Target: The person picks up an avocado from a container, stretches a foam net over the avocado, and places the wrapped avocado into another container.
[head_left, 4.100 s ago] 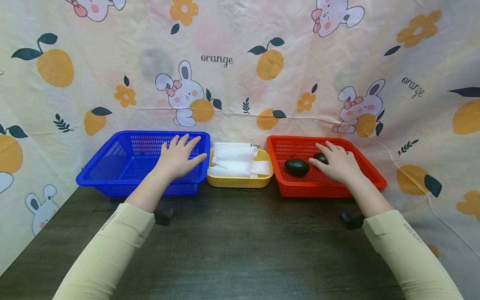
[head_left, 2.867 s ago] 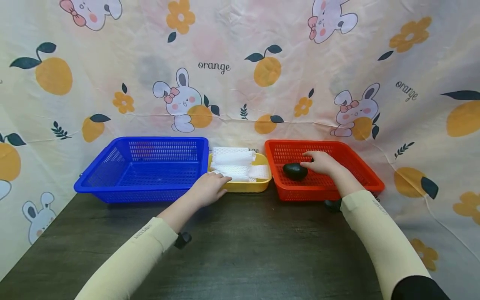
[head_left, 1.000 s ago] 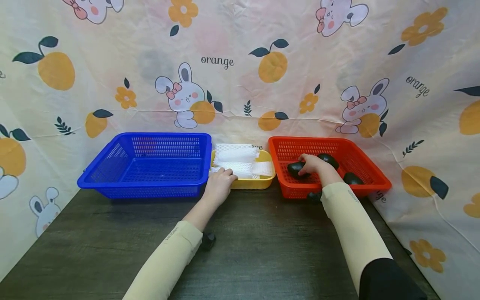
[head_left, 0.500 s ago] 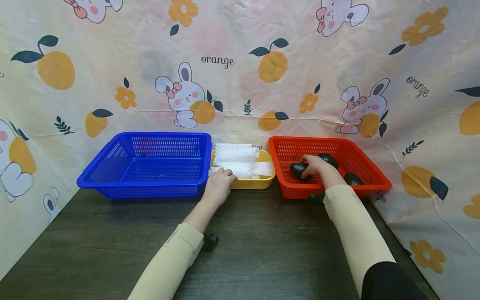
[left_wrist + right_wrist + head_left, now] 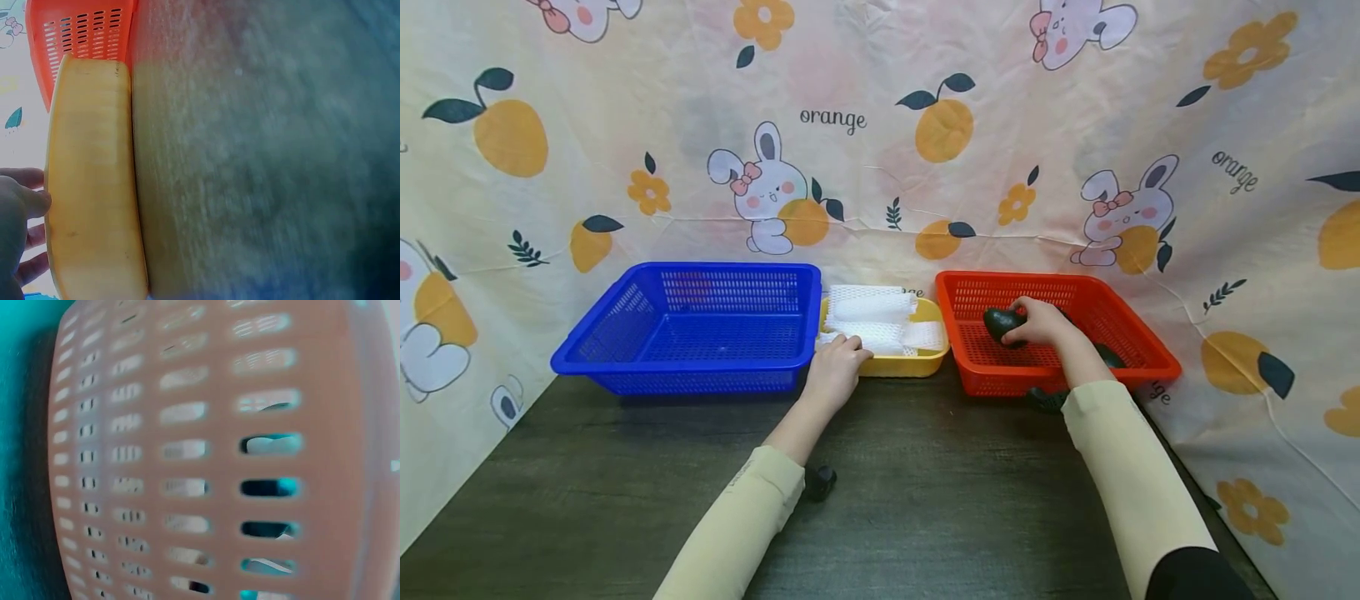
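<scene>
In the head view my right hand pinches a dark green avocado between thumb and fingers, inside the red basket. A second avocado lies by the right forearm, and another is mostly hidden behind the hand. My left hand reaches over the front left rim of the yellow tray, fingertips on the white foam net sleeves there. The left wrist view has the fingers bent behind the tray's rim; I cannot tell whether they grip a sleeve. Basket wall fills the right wrist view.
A blue basket stands left of the yellow tray, against a patterned cloth backdrop. All three containers are lined up along the back of the dark wooden table. The red basket's near wall rises in front of the right wrist.
The left hand has left the blue basket for the foam net sleeves and stayed there. Having handled other avocados, the right hand grips the left one and has lifted it slightly, moving right.
</scene>
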